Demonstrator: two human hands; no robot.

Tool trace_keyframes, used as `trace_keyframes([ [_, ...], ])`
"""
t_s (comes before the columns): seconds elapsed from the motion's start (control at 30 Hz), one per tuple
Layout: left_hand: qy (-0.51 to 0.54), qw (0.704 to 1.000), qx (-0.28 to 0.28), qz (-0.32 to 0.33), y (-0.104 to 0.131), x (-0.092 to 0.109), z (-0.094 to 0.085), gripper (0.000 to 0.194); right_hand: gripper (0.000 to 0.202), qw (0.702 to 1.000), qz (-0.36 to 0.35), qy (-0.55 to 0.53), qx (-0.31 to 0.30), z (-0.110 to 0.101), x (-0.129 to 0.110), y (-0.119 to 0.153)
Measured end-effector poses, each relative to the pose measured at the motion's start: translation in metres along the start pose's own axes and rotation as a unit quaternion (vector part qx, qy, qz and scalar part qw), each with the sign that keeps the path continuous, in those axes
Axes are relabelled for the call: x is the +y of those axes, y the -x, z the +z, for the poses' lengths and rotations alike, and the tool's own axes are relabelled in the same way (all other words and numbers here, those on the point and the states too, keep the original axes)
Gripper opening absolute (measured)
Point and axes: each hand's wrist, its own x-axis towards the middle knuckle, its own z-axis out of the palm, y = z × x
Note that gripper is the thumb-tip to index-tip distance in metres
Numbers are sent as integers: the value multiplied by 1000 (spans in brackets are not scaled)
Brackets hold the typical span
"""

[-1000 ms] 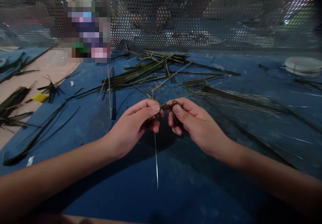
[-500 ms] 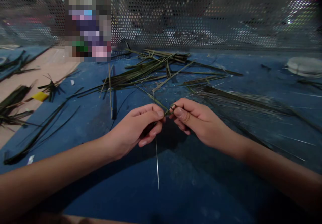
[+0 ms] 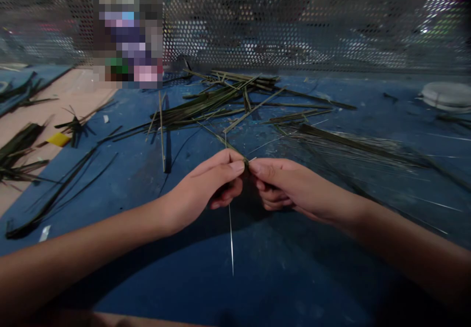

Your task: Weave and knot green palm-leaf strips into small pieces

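Observation:
Over the middle of the blue work surface, my two hands meet fingertip to fingertip around a green leaf strip (image 3: 235, 146). My left hand (image 3: 217, 177) pinches it between thumb and forefinger, the other fingers curled under. From the right, my right hand (image 3: 277, 180) pinches the same spot, where a small dark green fold or knot (image 3: 246, 162) shows between the thumbs. A short pale tip sticks up by the right thumb. A thin shiny wire (image 3: 231, 238) lies on the surface and passes beneath my left hand.
A heap of dark green leaf strips (image 3: 213, 99) lies beyond my hands. Many thin wires (image 3: 353, 145) spread out at the right, near a white round lid (image 3: 447, 96). A perforated metal screen (image 3: 257, 28) stands at the back. A yellow piece (image 3: 59, 139) lies at left.
My right hand has turned and lowered slightly, its fingers curling in more. Both hands have drawn closer, and the small loop seen between them is now pinched tight.

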Motion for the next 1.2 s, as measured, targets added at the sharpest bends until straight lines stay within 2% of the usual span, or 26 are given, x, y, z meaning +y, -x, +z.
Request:
trace_keyframes([
  [0.1,-4,1000,-5,20,1,-4,2,20,33,1000,0,6,17,4,0,0],
  [0.2,14,999,-1,29,0,-6,3,20,34,1000,-13,6,-3,6,3,0],
  [0.33,55,997,53,18,-1,-4,4,20,36,999,-25,38,-1,7,5,-1],
  [0.47,71,994,83,17,0,-1,6,21,40,990,-26,136,9,8,2,0],
  [0.6,89,991,96,29,-1,2,5,21,39,964,-38,264,3,9,-7,5],
  [0.8,56,997,43,8,-6,10,-4,18,36,937,-47,344,42,7,-11,9],
  [0.97,28,999,31,-20,-4,5,-4,22,18,899,-145,390,136,3,-12,10],
  [1.2,34,999,12,-6,-1,3,-2,19,13,855,-193,451,169,8,-11,13],
])
